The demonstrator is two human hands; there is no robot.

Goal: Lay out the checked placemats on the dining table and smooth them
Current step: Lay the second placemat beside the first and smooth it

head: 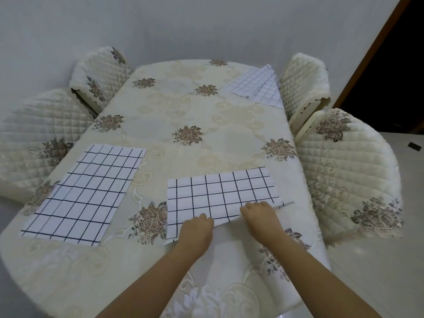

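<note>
Three white placemats with a dark check lie on the dining table [183, 106], which wears a cream floral cloth. One placemat [87, 191] lies flat at the near left. A second placemat [254, 88] sits at the far right corner, rumpled. The third placemat [220, 193] is in front of me, its near edge lifted and folded. My left hand [196, 230] grips that near edge at its middle. My right hand [259, 215] grips the same edge further right, fingers curled over the cloth.
Quilted cream chairs stand round the table: two on the left [34, 138] [98, 72] and two on the right [302, 83] [348, 175]. A white wall is behind the table, and a dark doorway [390, 76] opens at the right. Pale floor shows at the right.
</note>
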